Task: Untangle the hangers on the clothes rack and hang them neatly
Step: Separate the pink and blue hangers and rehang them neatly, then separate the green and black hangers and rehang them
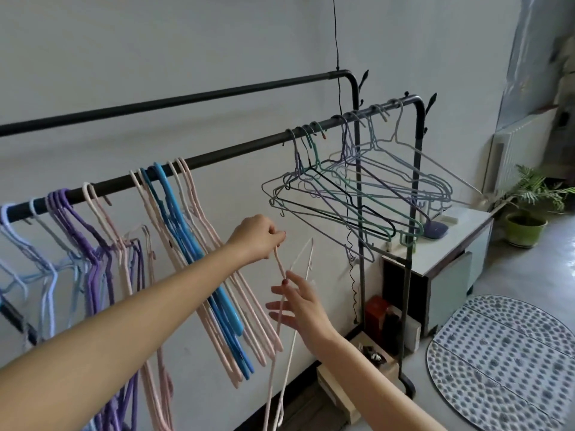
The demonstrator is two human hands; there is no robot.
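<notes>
pink hanger (278,259) hangs lengthwise below the pinching left hand (256,236); spread right hand (300,301) touches it, nearer.

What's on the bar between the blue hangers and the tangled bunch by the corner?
Nothing hangs there. In the head view, the near bar is bare between the blue hangers and the tangled wire hangers.

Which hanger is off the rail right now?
The pale pink hanger in the hands: left hand pinches its top, below the rail; the rest hang hooked.
</notes>
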